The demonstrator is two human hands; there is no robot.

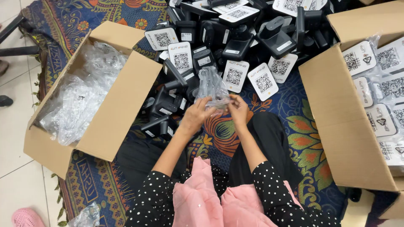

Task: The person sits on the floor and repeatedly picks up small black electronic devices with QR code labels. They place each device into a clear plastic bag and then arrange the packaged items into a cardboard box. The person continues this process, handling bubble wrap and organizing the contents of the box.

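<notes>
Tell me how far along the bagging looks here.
Done: the box on the right holds several bagged stands with white cards. In hand: the left hand and right hand hold a clear plastic bag between them. Left: a big pile of unbagged black stands lies ahead, and the left box holds many empty bags.

1. A cardboard box on the left, open, filled with crumpled clear plastic bags.
2. A second cardboard box on the right, holding bagged white cards.
3. A heap of black stands with white code cards between the boxes.
4. A patterned blue and orange rug beneath everything.
5. A pink slipper on the tiled floor, bottom left.
</notes>
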